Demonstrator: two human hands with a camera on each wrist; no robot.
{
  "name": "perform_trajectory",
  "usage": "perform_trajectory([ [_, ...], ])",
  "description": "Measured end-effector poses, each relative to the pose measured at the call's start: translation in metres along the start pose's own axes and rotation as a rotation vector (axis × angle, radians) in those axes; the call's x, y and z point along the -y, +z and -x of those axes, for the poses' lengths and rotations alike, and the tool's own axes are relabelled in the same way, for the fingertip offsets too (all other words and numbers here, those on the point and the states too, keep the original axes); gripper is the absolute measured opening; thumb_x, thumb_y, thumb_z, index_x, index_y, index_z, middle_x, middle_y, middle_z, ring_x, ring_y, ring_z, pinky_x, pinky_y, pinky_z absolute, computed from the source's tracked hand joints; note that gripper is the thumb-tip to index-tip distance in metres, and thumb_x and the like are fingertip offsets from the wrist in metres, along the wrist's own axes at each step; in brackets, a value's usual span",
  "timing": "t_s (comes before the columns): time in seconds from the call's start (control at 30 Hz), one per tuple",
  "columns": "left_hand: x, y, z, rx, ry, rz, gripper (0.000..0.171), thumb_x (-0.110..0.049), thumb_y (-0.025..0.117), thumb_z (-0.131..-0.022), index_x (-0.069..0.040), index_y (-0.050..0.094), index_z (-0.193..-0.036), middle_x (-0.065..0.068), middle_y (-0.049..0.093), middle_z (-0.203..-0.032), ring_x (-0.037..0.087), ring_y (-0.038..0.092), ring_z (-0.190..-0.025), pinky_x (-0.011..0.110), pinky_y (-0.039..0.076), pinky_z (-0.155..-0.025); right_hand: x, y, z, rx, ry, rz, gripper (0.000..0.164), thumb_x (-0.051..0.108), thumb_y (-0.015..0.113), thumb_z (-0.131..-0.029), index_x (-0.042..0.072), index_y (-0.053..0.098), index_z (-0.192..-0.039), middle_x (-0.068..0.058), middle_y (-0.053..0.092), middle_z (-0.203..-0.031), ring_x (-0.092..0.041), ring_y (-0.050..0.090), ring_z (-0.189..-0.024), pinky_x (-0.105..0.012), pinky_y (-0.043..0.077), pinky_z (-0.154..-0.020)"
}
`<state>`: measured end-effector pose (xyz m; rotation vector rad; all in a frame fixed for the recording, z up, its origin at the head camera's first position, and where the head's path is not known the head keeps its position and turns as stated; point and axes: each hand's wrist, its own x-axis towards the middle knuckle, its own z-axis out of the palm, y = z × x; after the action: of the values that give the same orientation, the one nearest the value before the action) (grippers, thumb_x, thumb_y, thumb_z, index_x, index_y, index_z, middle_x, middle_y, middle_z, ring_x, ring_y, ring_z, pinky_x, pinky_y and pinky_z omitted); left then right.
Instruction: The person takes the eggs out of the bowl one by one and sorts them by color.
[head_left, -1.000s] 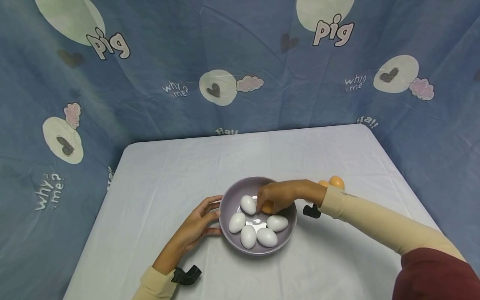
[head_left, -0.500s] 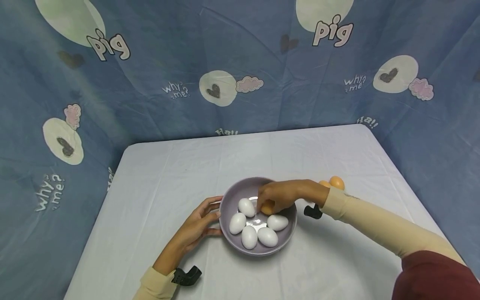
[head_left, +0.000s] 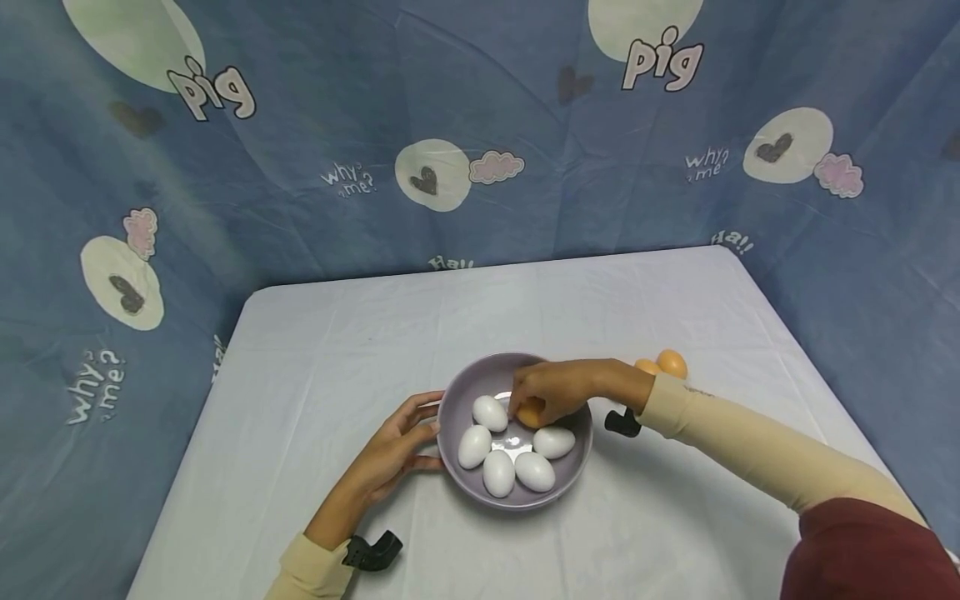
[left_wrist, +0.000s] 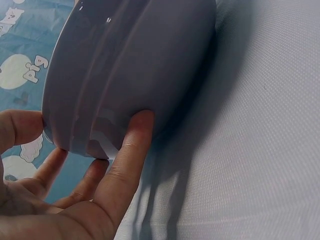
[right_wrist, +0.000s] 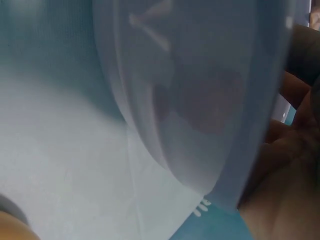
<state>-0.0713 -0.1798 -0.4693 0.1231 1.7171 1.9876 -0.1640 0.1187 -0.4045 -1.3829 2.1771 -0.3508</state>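
In the head view, a mauve bowl point(head_left: 453, 492) stands on the white-covered table with several white eggs point(head_left: 498, 474) lying in it. My right hand point(head_left: 551, 390) reaches over the far right rim and pinches an orange egg point(head_left: 529, 413) down inside, beside the white egg point(head_left: 490, 413) at the upper left. The right wrist view catches mostly the bowl's outer wall point(right_wrist: 190, 90), which hides the held egg. Spread fingers of my left hand point(head_left: 397, 444) rest against the bowl's left side. In the left wrist view a fingertip point(left_wrist: 144, 120) touches low on the wall, the thumb at the rim.
Two more orange eggs point(head_left: 672, 364) lie on the table point(head_left: 360, 350) behind my right wrist, one partly covered by the sleeve. A blue printed cloth point(head_left: 480, 100) hangs along the table's back and sides. Black wrist mounts point(head_left: 372, 552) jut from both sleeves.
The white egg by my right fingertips has shifted slightly left and toward the near side. My right hand keeps hold of the orange egg in the bowl; the left hand stays put.
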Motion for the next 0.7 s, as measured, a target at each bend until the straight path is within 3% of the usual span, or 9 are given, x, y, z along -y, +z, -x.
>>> perform_trajectory([
  [0.2,0.0,0.0,0.0,0.006,0.003,0.002,0.056,-0.018,0.058,-0.101,-0.015,0.035,-0.152,0.019,0.035,-0.153,0.027,0.06,-0.118,0.052,0.06,-0.085,0.002,0.006,-0.002,-0.002,0.027,-0.003,0.04,0.008,0.073,-0.085,0.016,0.071,-0.124,-0.003,0.062,-0.118,-0.012,0.052,-0.104,-0.025,0.045,-0.095],
  [0.43,0.0,0.001,0.0,0.003,0.001,0.008,0.055,-0.015,0.057,-0.101,-0.015,0.035,-0.152,0.019,0.034,-0.153,0.026,0.061,-0.117,0.052,0.06,-0.085,0.0,0.005,0.001,-0.015,-0.009,0.016,0.04,0.005,0.07,-0.086,0.016,0.071,-0.125,-0.003,0.062,-0.118,-0.012,0.052,-0.102,-0.024,0.046,-0.093],
  [0.7,-0.002,0.001,0.0,0.007,-0.003,0.012,0.056,-0.016,0.058,-0.101,-0.014,0.035,-0.152,0.02,0.034,-0.153,0.027,0.061,-0.116,0.052,0.06,-0.086,-0.001,-0.022,0.023,-0.114,-0.026,-0.122,0.041,-0.002,0.068,-0.084,0.015,0.071,-0.122,-0.001,0.061,-0.117,-0.012,0.052,-0.095,-0.023,0.048,-0.078],
])
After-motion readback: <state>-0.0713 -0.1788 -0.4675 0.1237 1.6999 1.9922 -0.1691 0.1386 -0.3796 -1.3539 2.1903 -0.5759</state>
